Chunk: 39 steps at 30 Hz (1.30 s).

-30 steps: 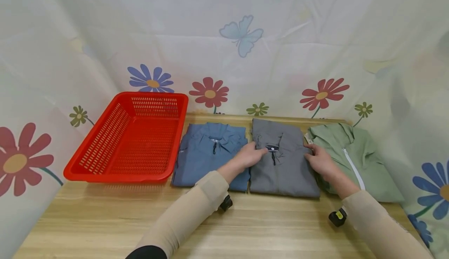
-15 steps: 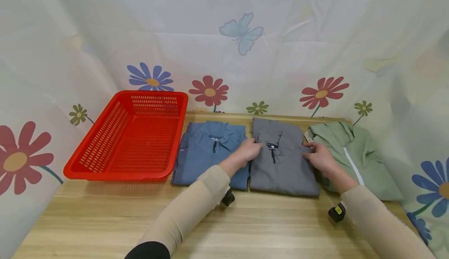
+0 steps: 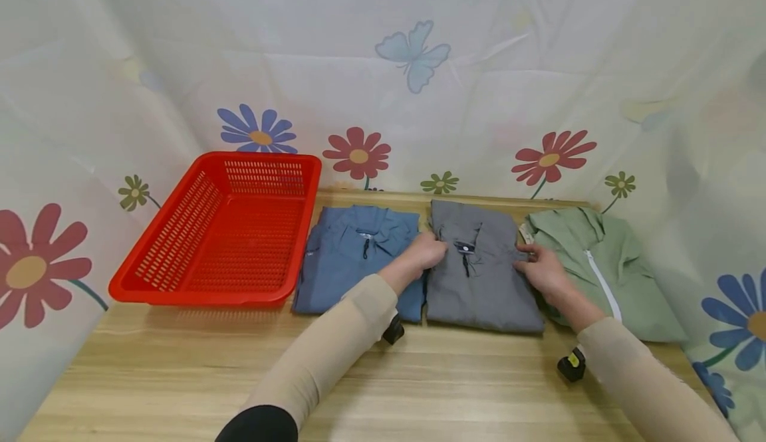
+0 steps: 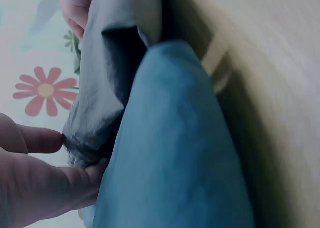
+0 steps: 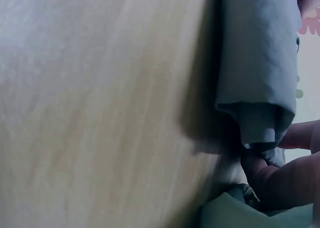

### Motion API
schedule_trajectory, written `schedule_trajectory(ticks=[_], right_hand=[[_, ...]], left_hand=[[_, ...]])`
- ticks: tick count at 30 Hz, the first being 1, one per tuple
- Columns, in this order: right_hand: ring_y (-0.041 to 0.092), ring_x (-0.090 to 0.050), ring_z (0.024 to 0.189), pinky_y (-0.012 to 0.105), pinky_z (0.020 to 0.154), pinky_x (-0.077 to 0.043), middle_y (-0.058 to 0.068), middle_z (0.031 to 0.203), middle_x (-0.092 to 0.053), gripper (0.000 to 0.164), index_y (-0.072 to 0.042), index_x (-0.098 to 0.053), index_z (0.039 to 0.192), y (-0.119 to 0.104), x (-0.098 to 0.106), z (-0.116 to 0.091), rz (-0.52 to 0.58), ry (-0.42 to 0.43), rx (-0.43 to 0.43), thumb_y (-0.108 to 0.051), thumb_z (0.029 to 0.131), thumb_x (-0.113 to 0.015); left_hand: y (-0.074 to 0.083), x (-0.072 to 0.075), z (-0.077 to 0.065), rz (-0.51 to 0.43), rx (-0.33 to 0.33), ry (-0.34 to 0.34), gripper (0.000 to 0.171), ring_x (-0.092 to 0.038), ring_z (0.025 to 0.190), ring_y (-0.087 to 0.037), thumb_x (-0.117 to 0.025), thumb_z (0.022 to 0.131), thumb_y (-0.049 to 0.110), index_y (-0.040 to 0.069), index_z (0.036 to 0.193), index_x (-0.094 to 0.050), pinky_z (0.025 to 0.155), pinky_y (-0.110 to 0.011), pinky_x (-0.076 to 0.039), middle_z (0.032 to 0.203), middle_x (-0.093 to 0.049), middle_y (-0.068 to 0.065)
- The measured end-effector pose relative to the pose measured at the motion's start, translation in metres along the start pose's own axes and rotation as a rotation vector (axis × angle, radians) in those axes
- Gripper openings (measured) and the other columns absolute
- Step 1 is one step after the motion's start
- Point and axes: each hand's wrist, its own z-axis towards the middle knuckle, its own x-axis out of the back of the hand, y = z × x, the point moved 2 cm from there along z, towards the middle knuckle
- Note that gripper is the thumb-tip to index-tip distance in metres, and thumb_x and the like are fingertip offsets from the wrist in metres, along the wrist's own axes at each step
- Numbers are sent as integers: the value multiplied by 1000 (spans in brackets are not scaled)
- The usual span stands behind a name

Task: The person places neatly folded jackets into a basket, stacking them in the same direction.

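A folded grey jacket (image 3: 473,302) with a dark zip pull and collar label lies in the middle of the row of clothes. My left hand (image 3: 426,250) pinches its left edge; in the left wrist view the fingers (image 4: 42,139) press the cloth's top while another digit goes under it. On the opposite edge, my right hand (image 3: 543,272) pinches the cloth, and the right wrist view has digits (image 5: 280,180) above and below that fold. A folded blue jacket (image 3: 341,269) lies under my left wrist. Beside my right hand is a folded green jacket (image 3: 634,282) with a white zip.
A red plastic basket (image 3: 209,298) with slotted walls stands at the left of the wooden table (image 3: 467,389). A flower-printed curtain (image 3: 479,96) hangs behind and along both sides. Dark wrist cameras sit below each wrist.
My left hand has drawn back left from the collar label to the grey jacket's left edge. My right hand has shifted slightly left on its edge. The grey jacket stays nearly in place.
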Motion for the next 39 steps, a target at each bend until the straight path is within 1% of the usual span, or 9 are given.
schedule_trajectory(ticks=[13, 18, 20, 22, 24, 26, 29, 33, 39], right_hand=[[48, -25, 147, 56, 113, -33, 38, 156, -29, 55, 12, -34, 152, 0, -3, -1, 20, 25, -16, -2, 102, -53], [46, -22, 149, 56, 115, -31, 37, 158, -26, 58, 13, -28, 154, 1, -3, -2, 56, 14, -51, -4, 104, -52], [46, -20, 149, 55, 116, -30, 37, 159, -23, 59, 13, -27, 155, 1, -2, -2, 72, 8, -57, -4, 104, -51], [46, -19, 150, 55, 117, -29, 36, 160, -21, 60, 13, -26, 155, 1, -1, -2, 91, 2, -61, -3, 104, -51], [46, -17, 150, 55, 117, -28, 36, 161, -19, 60, 13, -25, 156, 0, 0, -2, 106, -2, -65, -3, 103, -51], [45, -16, 151, 53, 117, -28, 35, 162, -18, 60, 13, -25, 155, 0, 1, -2, 125, -6, -66, -2, 103, -51], [42, -18, 150, 44, 112, -36, 34, 162, -17, 61, 14, -26, 155, -2, 1, -3, 148, -13, -71, -1, 101, -52], [37, -22, 146, 31, 96, -43, 33, 163, -17, 63, 13, -24, 156, -6, 3, -6, 182, -28, -73, -2, 101, -51], [38, -16, 150, 45, 111, -33, 30, 165, -14, 64, 11, -23, 157, -14, 8, -7, 217, -26, -55, 0, 101, -51]], left_hand=[[5, -6, 4, -146, -36, 20, 53, -38, 144, -34, -48, 108, 13, -3, 157, -33, 113, -47, -38, 160, -35, -21], [-1, -6, 6, -293, 1, 66, 60, -40, 142, -34, -57, 106, 15, -1, 158, -32, 112, -45, -40, 159, -36, -21], [-2, -5, 7, -353, 1, 70, 60, -47, 134, -33, -61, 105, 16, -2, 156, -34, 106, -43, -44, 154, -40, -21], [-3, -4, 8, -393, 0, 59, 59, -55, 116, -29, -64, 103, 17, -3, 152, -38, 94, -40, -47, 143, -47, -21], [-3, -2, 9, -399, 0, 43, 56, -54, 98, -24, -67, 102, 19, -2, 149, -44, 83, -38, -46, 133, -51, -18], [-3, 0, 9, -399, 7, 30, 54, -51, 91, -22, -68, 101, 20, 0, 147, -47, 81, -38, -45, 130, -53, -16], [-2, 3, 7, -374, 8, 27, 58, -57, 109, -24, -69, 100, 20, 3, 151, -47, 93, -40, -49, 144, -51, -14], [2, 7, 4, -354, -16, 18, 58, -48, 136, -32, -69, 100, 18, 3, 152, -47, 108, -47, -44, 154, -45, -16], [3, 10, 2, -322, -27, -5, 58, -40, 143, -33, -68, 101, 16, 4, 153, -46, 111, -48, -40, 159, -39, -17]])
